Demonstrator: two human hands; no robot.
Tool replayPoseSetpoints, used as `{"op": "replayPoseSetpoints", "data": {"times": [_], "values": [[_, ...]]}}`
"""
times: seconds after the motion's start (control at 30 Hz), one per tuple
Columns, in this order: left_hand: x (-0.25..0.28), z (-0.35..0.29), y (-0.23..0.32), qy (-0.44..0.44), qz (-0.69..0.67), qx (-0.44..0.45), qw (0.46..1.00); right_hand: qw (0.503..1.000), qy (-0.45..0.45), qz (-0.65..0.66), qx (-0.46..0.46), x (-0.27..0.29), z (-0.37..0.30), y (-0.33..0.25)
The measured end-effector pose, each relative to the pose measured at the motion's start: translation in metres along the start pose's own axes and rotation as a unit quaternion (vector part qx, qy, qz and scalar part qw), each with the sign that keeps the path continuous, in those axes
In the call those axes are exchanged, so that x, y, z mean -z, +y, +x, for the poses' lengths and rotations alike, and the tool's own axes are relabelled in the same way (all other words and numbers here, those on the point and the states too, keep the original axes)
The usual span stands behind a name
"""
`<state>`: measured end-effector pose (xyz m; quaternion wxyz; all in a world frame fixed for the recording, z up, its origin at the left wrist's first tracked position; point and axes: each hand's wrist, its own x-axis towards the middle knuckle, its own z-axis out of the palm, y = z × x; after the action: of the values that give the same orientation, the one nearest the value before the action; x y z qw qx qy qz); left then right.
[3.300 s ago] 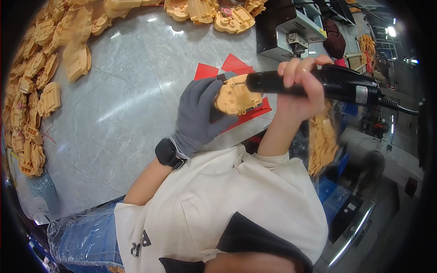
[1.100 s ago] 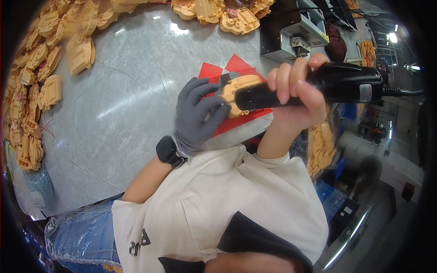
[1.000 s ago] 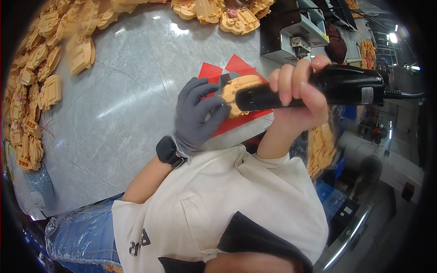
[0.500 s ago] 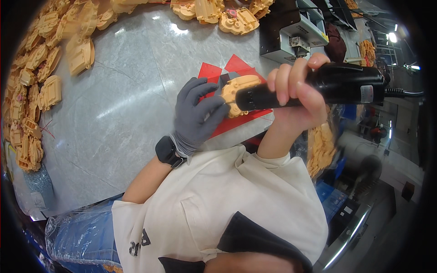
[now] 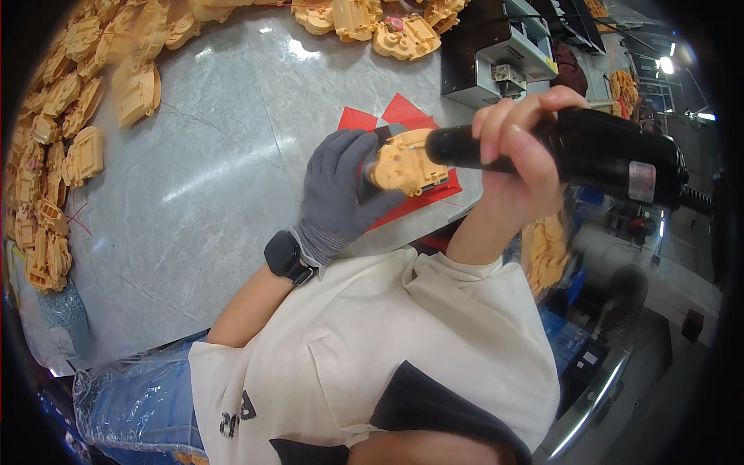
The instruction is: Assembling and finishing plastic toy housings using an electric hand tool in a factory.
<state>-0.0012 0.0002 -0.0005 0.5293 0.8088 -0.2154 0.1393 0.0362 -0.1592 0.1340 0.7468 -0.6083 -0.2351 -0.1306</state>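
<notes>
My left hand (image 5: 339, 184), in a grey glove, is closed on the left side of a yellow-orange plastic housing (image 5: 404, 164). The housing sits over a red sheet (image 5: 358, 118) on the table, with a dark block partly visible behind it. My bare right hand (image 5: 521, 147) grips a black electric screwdriver (image 5: 612, 155) with a cord at its rear end. The tool lies nearly level, its nose pointing left at the housing. A thin bit shows between nose and housing; whether it touches a screw I cannot tell.
Many similar yellow housings (image 5: 85, 159) are heaped along the table's left side, with more (image 5: 407, 37) at the far edge. A metal-and-black equipment box (image 5: 504, 58) stands at the far right. The grey marbled table (image 5: 201, 170) reaches toward me. A plastic-covered blue bin (image 5: 143, 411) is at lower left.
The screwdriver has drawn back to the right, uncovering more of the housing and the bit. The housing has turned slightly, and my left fingers have shifted around it.
</notes>
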Motion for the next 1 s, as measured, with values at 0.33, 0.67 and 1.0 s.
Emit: {"op": "replayPoseSetpoints", "data": {"times": [0.33,0.67,1.0], "values": [[0.001,0.002,0.001,-0.015,-0.015,-0.003,1.0,0.994,0.045,-0.099,-0.027,-0.01,0.005,0.013],[0.003,0.002,0.002,-0.021,-0.012,0.009,1.0,0.998,0.055,-0.018,-0.024,-0.006,0.006,0.027],[0.003,0.001,0.0,-0.027,-0.025,0.032,0.999,0.994,0.058,-0.049,-0.077,-0.013,0.006,0.029]]}}
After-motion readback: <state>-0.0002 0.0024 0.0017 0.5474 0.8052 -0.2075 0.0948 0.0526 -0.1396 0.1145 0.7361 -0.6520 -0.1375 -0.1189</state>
